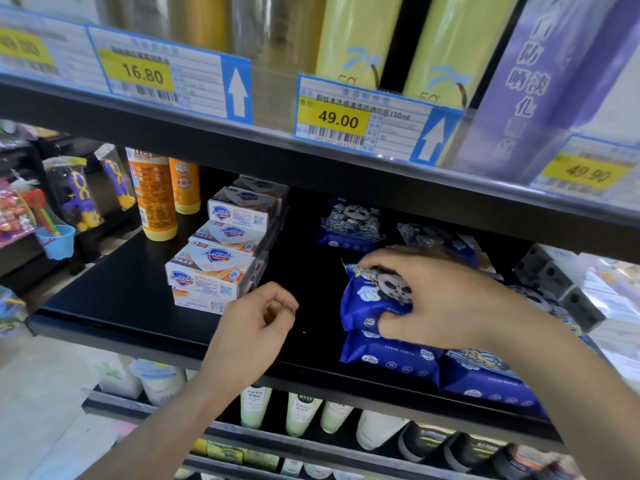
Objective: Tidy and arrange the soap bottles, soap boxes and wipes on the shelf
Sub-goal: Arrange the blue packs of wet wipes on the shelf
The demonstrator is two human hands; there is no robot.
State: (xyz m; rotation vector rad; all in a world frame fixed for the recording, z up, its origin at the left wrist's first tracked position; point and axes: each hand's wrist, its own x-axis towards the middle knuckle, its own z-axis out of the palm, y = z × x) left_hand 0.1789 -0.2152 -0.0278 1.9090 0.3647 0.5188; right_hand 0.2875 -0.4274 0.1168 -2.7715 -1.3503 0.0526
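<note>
Right hand point(446, 299) grips blue wipes pack point(372, 299)

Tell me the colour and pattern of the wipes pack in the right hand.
Blue with a panda print; head view: wipes pack, right hand.

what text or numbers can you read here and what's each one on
"16.80": yellow price tag, upper shelf rail
"49.00" and "150ml": middle price tag
"49.90": right price tag, blurred
"Safeguard": white soap boxes
"50": yellow-green bottles
Chinese characters on the purple box; wipes packs' print too small.

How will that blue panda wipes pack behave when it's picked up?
Probably soft: the wipes pack dents under the right hand. Its glossy film looks slippery. Lying flat on another pack, it shouldn't roll, though it might slide.
</note>
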